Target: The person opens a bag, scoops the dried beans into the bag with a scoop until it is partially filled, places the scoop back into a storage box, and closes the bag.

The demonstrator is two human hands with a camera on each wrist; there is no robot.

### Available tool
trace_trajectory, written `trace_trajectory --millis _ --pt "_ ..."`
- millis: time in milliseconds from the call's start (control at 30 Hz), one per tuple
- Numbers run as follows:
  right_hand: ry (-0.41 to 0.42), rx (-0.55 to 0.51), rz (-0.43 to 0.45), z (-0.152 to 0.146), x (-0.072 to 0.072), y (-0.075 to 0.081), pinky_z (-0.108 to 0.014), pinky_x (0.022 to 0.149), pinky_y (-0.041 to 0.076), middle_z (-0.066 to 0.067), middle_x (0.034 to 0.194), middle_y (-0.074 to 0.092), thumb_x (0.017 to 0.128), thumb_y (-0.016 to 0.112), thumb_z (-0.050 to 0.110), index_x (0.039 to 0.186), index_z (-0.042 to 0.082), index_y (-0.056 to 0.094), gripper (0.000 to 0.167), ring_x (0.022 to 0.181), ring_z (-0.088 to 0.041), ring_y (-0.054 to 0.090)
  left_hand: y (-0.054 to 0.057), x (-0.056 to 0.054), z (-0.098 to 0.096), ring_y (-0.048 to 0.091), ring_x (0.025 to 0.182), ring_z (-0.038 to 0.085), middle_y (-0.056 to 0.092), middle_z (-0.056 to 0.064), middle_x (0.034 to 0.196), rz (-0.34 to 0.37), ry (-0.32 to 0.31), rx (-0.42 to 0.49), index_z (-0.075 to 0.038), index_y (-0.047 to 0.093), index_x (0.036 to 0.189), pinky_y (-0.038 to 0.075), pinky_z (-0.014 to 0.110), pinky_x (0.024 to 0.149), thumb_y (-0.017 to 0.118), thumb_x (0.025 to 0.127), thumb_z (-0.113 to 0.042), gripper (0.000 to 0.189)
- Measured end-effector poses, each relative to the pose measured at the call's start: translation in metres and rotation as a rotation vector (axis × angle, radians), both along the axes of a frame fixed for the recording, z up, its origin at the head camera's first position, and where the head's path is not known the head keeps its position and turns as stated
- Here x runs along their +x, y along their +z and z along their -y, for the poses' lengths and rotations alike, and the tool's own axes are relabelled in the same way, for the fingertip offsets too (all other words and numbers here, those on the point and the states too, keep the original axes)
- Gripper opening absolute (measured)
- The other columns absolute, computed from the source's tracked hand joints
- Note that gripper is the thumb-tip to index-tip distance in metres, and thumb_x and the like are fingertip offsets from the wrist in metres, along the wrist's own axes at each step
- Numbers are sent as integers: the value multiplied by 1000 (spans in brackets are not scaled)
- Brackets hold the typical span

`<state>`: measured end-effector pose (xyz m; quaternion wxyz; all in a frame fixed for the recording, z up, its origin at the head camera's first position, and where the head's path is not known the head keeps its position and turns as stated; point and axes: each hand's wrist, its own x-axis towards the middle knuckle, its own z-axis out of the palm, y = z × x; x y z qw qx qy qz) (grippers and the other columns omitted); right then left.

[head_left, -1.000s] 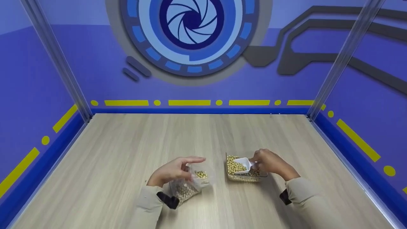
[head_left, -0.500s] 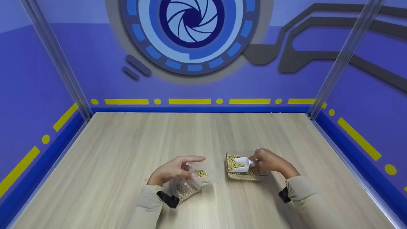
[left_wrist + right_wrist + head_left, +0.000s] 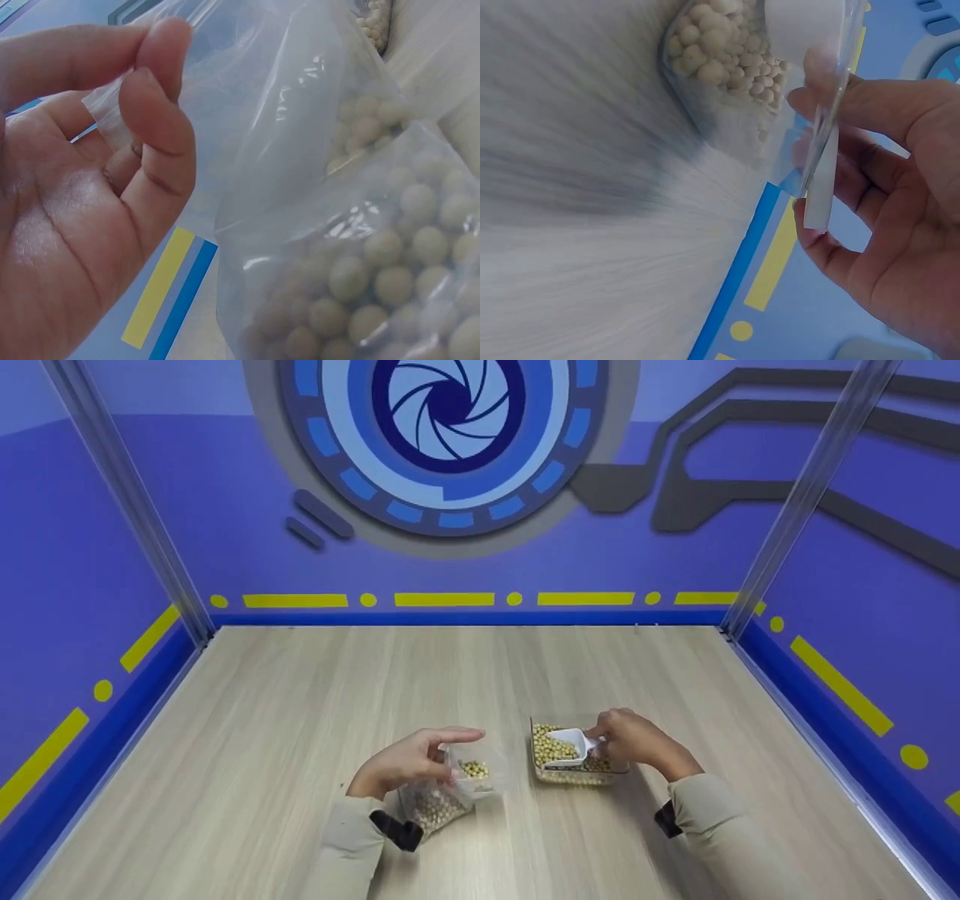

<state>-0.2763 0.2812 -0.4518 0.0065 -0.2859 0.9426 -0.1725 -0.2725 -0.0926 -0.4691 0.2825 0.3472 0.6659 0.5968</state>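
A clear plastic bag (image 3: 437, 808) of round, pale yellow beans, which look like soybeans, lies slumped on the table. My left hand (image 3: 405, 765) pinches the rim of its mouth between thumb and fingers; in the left wrist view the fingertips (image 3: 161, 56) meet on the film. To the right stands a clear rectangular container (image 3: 577, 778) of the same beans. My right hand (image 3: 637, 742) grips the handle of a small white scoop (image 3: 566, 746), its bowl down among the beans in the container. In the right wrist view, the container's wall partly covers those fingers.
The wooden table (image 3: 337, 682) runs back to a blue printed wall (image 3: 187, 510) with yellow dashes. Side walls and metal posts close in the left and right. A gap of bare tabletop separates bag and container.
Within the container the white scoop has shifted slightly left and changed its tilt in my right hand. My left hand and the bag have stayed almost still.
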Motion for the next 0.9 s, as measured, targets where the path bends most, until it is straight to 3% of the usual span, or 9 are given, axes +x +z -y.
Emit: trace_trajectory --millis 267,500,900 --pt "-34 56 -71 0 4 -1 -24 51 31 -2 72 62 77 74 2 99 10 78 24 61 -9 42 1 1 -1 64 73 4 30 21 154 -10 8 -16 -5 37 148 52 21 64 53 85 12 66" --pt "-12 83 -168 -2 4 -3 -25 50 31 1 74 64 76 71 -1 96 16 79 28 61 -9 43 1 0 -1 64 73 4 32 21 153 -16 7 -21 -4 37 147 53 21 65 57 86 8 66" --pt "0 65 -179 -4 2 -1 -24 50 32 4 75 66 75 72 0 91 19 79 26 62 -9 48 1 0 -1 65 74 6 32 21 153 -14 2 -21 -6 38 148 53 22 64 55 85 10 66"
